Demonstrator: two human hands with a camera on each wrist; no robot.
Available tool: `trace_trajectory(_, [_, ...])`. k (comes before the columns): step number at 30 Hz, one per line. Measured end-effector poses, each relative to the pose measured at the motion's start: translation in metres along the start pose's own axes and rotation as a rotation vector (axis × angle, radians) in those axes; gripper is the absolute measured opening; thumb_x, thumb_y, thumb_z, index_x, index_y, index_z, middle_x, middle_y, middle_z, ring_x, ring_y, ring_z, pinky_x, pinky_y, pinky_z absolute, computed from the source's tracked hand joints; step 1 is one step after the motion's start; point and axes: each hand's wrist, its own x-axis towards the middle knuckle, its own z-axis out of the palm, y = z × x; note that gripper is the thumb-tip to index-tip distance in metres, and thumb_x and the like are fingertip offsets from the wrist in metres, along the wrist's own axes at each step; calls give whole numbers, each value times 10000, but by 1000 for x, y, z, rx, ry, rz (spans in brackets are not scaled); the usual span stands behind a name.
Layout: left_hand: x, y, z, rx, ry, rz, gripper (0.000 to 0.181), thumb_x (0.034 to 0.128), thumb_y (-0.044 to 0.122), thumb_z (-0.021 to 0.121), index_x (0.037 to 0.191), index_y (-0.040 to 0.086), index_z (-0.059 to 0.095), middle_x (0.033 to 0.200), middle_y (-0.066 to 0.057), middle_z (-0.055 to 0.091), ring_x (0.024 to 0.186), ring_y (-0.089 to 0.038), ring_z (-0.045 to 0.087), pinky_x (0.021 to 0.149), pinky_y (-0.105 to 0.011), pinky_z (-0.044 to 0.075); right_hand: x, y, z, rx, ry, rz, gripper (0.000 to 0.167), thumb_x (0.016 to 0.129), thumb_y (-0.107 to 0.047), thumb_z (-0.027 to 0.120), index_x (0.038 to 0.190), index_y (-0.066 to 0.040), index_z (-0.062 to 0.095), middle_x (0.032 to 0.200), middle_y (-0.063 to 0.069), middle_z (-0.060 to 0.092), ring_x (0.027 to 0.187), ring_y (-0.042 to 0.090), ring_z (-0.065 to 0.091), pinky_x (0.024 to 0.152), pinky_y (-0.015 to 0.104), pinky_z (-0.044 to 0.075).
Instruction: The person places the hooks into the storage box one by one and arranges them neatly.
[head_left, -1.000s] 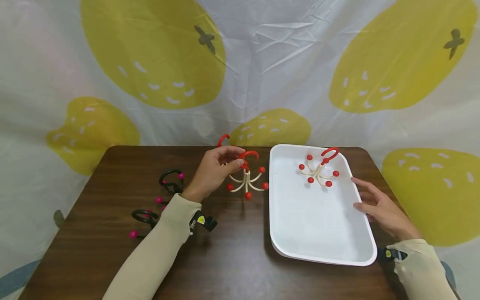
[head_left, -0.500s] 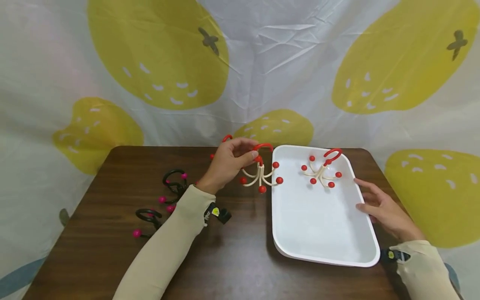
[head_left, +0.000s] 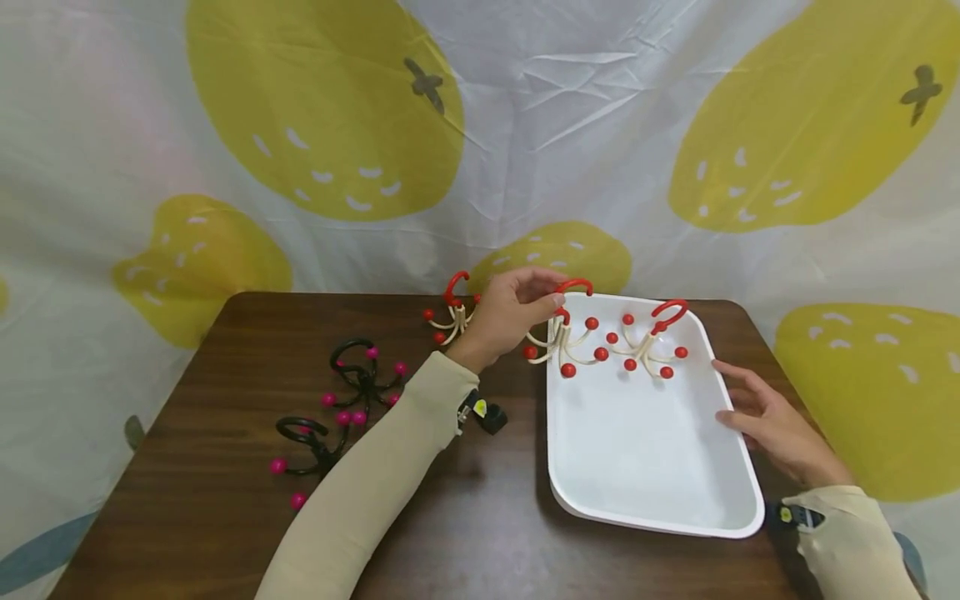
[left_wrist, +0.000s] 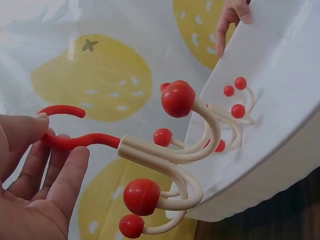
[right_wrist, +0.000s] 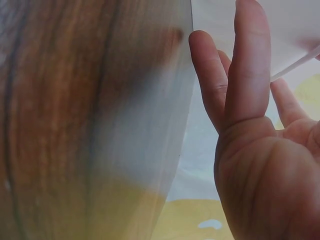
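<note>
My left hand (head_left: 510, 315) pinches the red hook of a multi-arm hook hanger (left_wrist: 150, 150), with cream arms and red ball tips. It hangs over the left rim of a white tray (head_left: 645, 467), its arms spread downward. A matching hook hanger (head_left: 649, 342) lies inside the tray near the back right. On the tray's right side, my right hand (head_left: 783, 433) touches the rim with fingers and thumb mostly straight. The right wrist view shows those fingers (right_wrist: 247, 70) extended beside the tabletop.
Another red-and-cream hook hanger (head_left: 459, 317) stands at the table's back edge, partly behind my left hand. Two black hook hangers (head_left: 365, 382) with pink balls lie on the left of the brown table (head_left: 187, 467), partly hidden by my sleeve. A fruit-patterned curtain (head_left: 517, 125) hangs behind.
My left hand has carried the held hanger rightward, from beside the tray to over its left rim. The hanger behind it and the black ones are less covered. My right hand stays at the rim.
</note>
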Motion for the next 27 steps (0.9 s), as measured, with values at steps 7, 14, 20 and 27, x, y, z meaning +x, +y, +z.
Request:
trace_trajectory(7, [9, -6, 18, 60, -33, -3, 282, 1002, 42, 712, 1281, 1, 704, 1210, -214, 740, 1128, -431, 707, 865, -231, 606, -1, 0, 1, -5, 9, 7, 857, 1043, -246, 671, 1712, -306, 137, 1557, 387, 392, 1112, 305, 704, 843, 459, 661])
trace_trajectory(14, [15, -16, 31, 71, -6, -14, 257, 987, 22, 726, 1244, 25, 724, 1168, -161, 750, 1039, -287, 739, 838, -235, 611, 0, 2, 0, 8, -1, 4, 837, 1046, -205, 657, 1710, -283, 152, 1536, 402, 398, 1096, 299, 697, 825, 449, 661])
trace_trajectory(20, [18, -29, 45, 78, 36, -26, 228, 975, 17, 741, 1202, 41, 747, 1123, -148, 765, 973, -200, 742, 826, -229, 610, 1, 2, -1, 6, -8, -5, 819, 1046, -185, 650, 1706, -256, 170, 1515, 404, 419, 1078, 270, 698, 809, 417, 658])
trace_trajectory(27, [22, -38, 53, 160, 66, -56, 205, 974, 42, 753, 1177, 67, 765, 1107, -103, 778, 895, -38, 679, 791, -172, 568, 4, -3, 1, -19, -16, -27, 800, 1046, -185, 655, 1701, -194, 196, 1482, 409, 473, 1079, 287, 706, 815, 398, 658])
